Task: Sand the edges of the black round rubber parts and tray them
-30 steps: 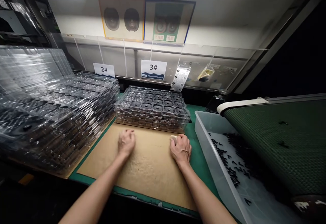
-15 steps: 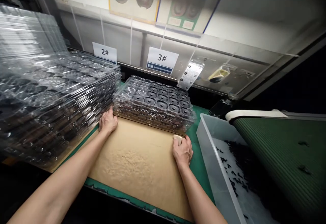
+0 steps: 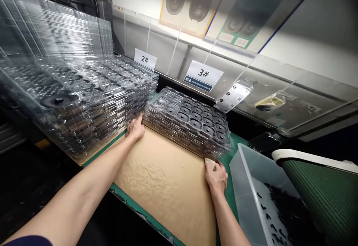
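A brown cardboard sheet (image 3: 179,201) lies on the green table mat, its surface wrinkled near the front. On its far part sits a low stack of clear plastic trays (image 3: 192,115) with round dark parts in their pockets. My left hand (image 3: 136,128) is closed round the sheet's left edge, fingertips by the stack's near left corner. Opposite it, my right hand (image 3: 216,175) grips the right edge just below the stack's near right corner. A cream-coloured cover shows on one digit of that hand. The fingers under the sheet are hidden.
To the left rises a taller stack of clear trays (image 3: 103,100) with lids standing up behind. A translucent bin (image 3: 237,179) holding small black pieces stands on the right, beside a green conveyor belt (image 3: 327,190). Signs marked 2# (image 3: 144,60) and 3# (image 3: 203,75) hang behind.
The view has swung left, so everything appears shifted to the right and the picture is sharper. Both hands keep the same hold at the cardboard's edges.
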{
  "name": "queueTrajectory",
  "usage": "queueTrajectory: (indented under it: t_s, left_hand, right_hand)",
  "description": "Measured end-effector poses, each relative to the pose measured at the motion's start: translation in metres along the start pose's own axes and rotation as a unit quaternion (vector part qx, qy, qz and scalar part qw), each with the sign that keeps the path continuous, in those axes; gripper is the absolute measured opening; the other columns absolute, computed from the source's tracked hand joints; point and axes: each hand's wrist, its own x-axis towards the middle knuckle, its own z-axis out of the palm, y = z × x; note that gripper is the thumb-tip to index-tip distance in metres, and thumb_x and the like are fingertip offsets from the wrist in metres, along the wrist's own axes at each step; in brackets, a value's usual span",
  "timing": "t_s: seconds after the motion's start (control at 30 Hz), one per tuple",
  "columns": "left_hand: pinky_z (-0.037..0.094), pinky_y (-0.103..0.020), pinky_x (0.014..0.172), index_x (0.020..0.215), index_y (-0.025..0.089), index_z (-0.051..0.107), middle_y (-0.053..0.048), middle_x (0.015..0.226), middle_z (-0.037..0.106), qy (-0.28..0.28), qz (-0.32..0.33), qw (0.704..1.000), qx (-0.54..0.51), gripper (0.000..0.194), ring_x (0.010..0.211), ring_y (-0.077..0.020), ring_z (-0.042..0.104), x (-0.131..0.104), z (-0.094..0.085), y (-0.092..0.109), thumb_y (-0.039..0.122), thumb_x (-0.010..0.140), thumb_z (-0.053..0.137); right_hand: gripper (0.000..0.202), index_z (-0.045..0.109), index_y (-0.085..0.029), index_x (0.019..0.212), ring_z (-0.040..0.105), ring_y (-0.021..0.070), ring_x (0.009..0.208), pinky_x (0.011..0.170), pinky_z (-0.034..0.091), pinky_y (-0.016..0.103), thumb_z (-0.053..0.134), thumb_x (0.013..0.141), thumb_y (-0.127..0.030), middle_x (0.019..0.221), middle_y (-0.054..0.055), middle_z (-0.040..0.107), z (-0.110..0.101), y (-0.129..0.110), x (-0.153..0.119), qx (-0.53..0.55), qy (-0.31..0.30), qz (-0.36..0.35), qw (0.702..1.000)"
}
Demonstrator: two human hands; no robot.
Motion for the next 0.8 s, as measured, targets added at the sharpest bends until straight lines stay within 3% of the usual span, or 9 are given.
queueTrajectory:
  t_s: [0.5,0.8]
  left_hand:
    - [0.056,-0.051,0.1,0.135,0.02,0.062,-0.012,0.134,0.065,-0.004,-0.03,0.999,0.01,0.039,0.115,-0.0271,0.066,-0.001,-0.0025,0.0009,0.039,0.101,0.064]
    - [0.054,-0.054,0.104,0.138,0.021,0.06,-0.012,0.137,0.063,-0.002,-0.021,0.999,0.031,0.042,0.12,-0.0286,0.064,-0.0041,-0.0033,0.0053,0.04,0.101,0.063]
  right_hand:
    - [0.025,0.07,-0.016,0.102,0.048,0.0284,0.132,0.112,0.043,0.046,0.07,0.105,-0.041,0.146,0.009,0.052,0.0078,0.0045,0.0013,-0.011,0.0,-0.013,1.0]
    - [0.026,0.069,-0.015,0.098,0.047,0.0277,0.133,0.111,0.043,0.044,0.068,0.106,-0.041,0.149,0.008,0.05,0.0038,-0.0008,-0.0046,-0.029,0.001,-0.023,0.999]
